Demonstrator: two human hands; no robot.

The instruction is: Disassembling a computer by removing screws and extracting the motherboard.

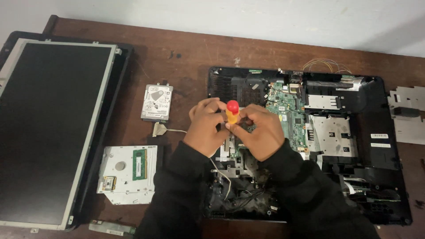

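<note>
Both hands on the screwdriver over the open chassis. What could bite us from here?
1. The left hand and right hand bear on the screwdriver above the green circuit board; a slip could gouge it.
2. A loose white cable runs under the wrists and might snag.
3. The hard drive lies unprotected near the left elbow's path.

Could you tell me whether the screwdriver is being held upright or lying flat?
Upright: the screwdriver's red cap faces the camera, and both the left hand and right hand grip its yellow handle.
</note>
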